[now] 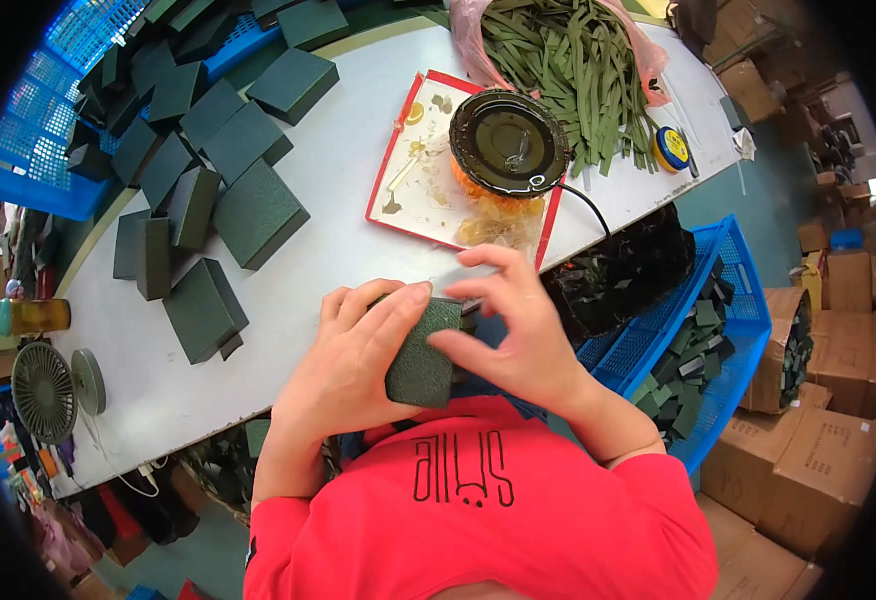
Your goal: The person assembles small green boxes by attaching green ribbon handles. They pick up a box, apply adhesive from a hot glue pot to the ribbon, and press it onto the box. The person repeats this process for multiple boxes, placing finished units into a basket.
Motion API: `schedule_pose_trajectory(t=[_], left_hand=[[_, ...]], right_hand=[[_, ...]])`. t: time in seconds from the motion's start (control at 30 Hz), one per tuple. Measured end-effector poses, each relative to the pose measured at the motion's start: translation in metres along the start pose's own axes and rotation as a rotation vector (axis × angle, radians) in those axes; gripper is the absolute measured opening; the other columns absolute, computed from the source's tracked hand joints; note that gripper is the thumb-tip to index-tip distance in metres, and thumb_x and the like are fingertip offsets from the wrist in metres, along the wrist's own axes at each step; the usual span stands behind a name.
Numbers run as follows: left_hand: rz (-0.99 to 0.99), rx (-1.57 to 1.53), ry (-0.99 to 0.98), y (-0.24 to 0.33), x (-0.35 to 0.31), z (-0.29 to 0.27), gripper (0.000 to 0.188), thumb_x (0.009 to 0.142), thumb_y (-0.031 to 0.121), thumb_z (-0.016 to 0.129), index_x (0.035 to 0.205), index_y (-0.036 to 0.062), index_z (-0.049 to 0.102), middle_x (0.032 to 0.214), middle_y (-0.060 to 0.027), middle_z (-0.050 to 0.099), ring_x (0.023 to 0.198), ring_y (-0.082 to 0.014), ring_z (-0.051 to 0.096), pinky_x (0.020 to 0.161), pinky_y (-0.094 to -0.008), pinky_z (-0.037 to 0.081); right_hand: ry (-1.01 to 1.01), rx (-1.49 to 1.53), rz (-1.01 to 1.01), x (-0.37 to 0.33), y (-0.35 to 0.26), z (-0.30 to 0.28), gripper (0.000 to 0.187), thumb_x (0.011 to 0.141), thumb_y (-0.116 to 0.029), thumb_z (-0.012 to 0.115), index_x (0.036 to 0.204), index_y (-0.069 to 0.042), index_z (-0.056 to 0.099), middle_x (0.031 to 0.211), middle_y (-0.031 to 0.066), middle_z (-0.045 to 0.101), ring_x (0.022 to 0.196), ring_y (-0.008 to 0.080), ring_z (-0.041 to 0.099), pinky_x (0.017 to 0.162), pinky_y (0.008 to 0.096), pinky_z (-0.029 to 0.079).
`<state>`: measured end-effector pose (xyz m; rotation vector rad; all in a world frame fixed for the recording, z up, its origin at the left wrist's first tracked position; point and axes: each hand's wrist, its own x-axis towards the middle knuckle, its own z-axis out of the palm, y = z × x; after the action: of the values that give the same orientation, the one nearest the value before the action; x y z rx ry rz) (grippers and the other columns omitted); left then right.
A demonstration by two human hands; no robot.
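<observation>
My left hand (348,350) is wrapped round a small dark green textured box (425,355), holding it upright close to my body at the table's front edge. To the right of the box is my right hand (523,335), its fingers spread and curved. The right thumb tip lies at the box's right side; whether it presses there I cannot tell. A pale smear shows behind the right fingers, too blurred to name. Similar dark green boxes (261,215) lie in a loose pile to the left on the white table (328,190).
Beyond my hands, a black-rimmed pot of dark liquid (508,145) stands on a stained, red-edged tray (383,205), its cable running right. Green strips (568,70) fill a pink bag behind it. A small fan (45,392) is at left, a blue crate of green pieces (748,290) at right.
</observation>
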<state>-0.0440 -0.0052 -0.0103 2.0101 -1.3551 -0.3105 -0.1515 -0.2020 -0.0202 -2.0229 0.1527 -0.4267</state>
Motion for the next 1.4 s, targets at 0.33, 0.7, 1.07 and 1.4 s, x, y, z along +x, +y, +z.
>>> schedule_pose_trajectory(t=[0.33, 0.7, 1.07, 1.4], left_hand=[[-0.021, 0.066, 0.081, -0.009, -0.01, -0.005, 0.098, 0.054, 0.029, 0.091, 0.141, 0.0054, 0.051, 0.135, -0.0139, 0.055, 0.125, -0.0361, 0.049, 0.105, -0.0503, 0.034], [-0.547, 0.233, 0.072, -0.034, -0.037, -0.031, 0.062, 0.08, 0.028, 0.077, 0.137, 0.0107, 0.059, 0.127, -0.0156, 0.055, 0.117, -0.035, 0.052, 0.099, -0.042, 0.043], [-0.258, 0.125, 0.548, -0.047, -0.045, -0.031, 0.026, 0.074, 0.003, 0.074, 0.067, 0.0004, 0.049, 0.137, -0.0177, 0.059, 0.131, -0.0389, 0.051, 0.104, -0.0458, 0.042], [-0.073, 0.226, 0.115, -0.017, -0.015, -0.023, 0.026, 0.063, 0.0, 0.075, 0.072, 0.0024, 0.051, 0.152, -0.0212, 0.044, 0.145, -0.0457, 0.034, 0.113, -0.0535, 0.033]], right_hand=[[0.544, 0.348, 0.212, 0.004, 0.038, -0.054, 0.034, 0.109, -0.027, 0.048, 0.081, -0.009, 0.05, 0.062, -0.0014, 0.05, 0.048, 0.0033, 0.038, 0.044, 0.0198, 0.029], [0.582, -0.521, 0.212, 0.022, 0.112, -0.142, 0.021, 0.091, -0.014, 0.07, 0.106, 0.001, 0.072, 0.094, 0.0136, 0.069, 0.072, 0.0182, 0.063, 0.071, 0.0323, 0.052], [0.452, -0.582, 0.526, 0.088, 0.137, -0.12, 0.038, 0.091, -0.035, 0.071, 0.086, 0.003, 0.071, 0.077, 0.0173, 0.069, 0.071, 0.0305, 0.066, 0.068, 0.0384, 0.051], [0.553, -0.419, 0.368, 0.07, 0.139, -0.123, 0.029, 0.09, -0.026, 0.07, 0.088, 0.003, 0.071, 0.093, 0.0166, 0.071, 0.071, 0.0261, 0.067, 0.071, 0.0355, 0.053]])
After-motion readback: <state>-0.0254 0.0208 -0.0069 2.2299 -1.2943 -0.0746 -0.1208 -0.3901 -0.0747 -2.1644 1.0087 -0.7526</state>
